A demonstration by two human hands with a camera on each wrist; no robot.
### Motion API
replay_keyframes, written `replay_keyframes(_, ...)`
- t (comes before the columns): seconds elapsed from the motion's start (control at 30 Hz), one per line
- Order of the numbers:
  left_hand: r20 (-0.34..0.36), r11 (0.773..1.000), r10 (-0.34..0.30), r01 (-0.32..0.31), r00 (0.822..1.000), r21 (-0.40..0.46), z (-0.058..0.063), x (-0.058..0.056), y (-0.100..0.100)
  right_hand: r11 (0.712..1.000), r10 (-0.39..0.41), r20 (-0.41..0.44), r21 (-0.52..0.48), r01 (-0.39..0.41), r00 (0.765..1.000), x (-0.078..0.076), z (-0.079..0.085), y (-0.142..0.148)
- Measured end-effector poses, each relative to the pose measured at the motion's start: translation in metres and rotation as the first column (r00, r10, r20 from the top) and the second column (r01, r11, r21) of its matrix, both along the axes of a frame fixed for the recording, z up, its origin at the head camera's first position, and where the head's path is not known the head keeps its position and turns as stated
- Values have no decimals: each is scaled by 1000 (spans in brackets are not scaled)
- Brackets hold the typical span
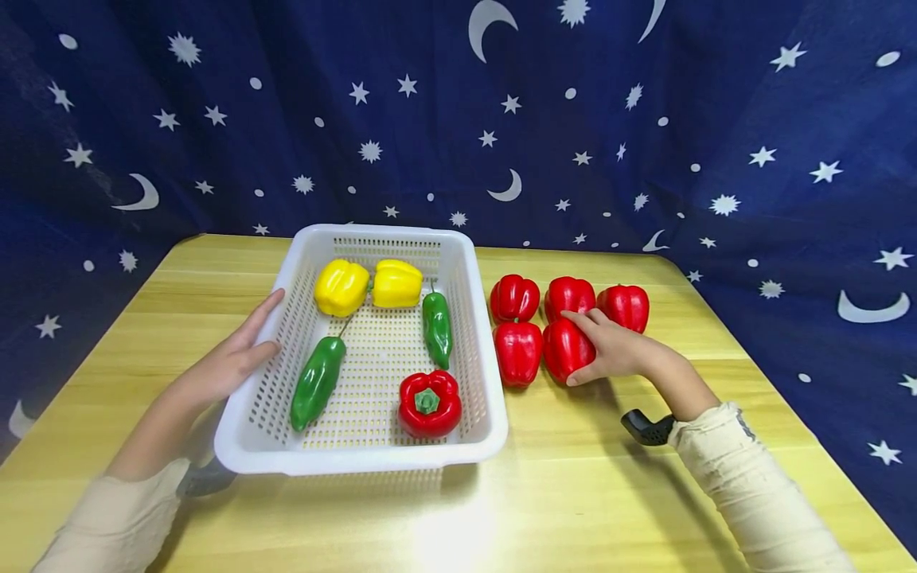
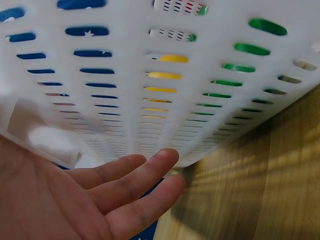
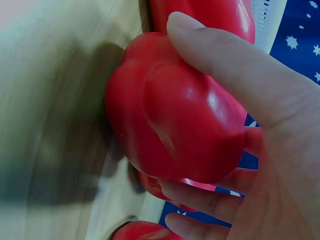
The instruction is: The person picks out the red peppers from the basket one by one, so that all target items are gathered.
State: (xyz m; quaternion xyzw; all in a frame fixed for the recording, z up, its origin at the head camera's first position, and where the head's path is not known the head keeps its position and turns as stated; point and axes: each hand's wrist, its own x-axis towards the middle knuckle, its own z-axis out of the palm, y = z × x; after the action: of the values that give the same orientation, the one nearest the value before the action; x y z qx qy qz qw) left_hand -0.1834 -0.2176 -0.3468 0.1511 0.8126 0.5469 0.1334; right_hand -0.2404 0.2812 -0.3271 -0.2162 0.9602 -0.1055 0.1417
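A white perforated basket (image 1: 372, 461) stands left of centre. My left hand (image 1: 239, 354) is against its left wall; in the left wrist view the fingers (image 2: 135, 187) reach out loosely beside the slotted wall. In the basket are two yellow bell peppers (image 1: 341, 287), two long green peppers (image 1: 318, 382) and a red bell pepper (image 1: 430, 404) with its stem end up. My right hand (image 1: 614, 348) holds another red bell pepper (image 1: 566, 350), thumb on one side and fingers around the other, as the right wrist view shows on that pepper (image 3: 175, 110).
Several more red bell peppers (image 1: 514, 298) sit close together right of the basket, around the held one. The wooden table (image 1: 559, 493) ends at a dark blue curtain (image 1: 430, 111) with moons and stars. A black device (image 1: 648, 428) is on the right wrist.
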Motion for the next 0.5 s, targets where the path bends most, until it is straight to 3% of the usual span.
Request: replay_keyframes(0.5,6,1000,13,-13,1000,-9,0,0,1,1000,-4,26,-9,4,1000,2,-2,-2)
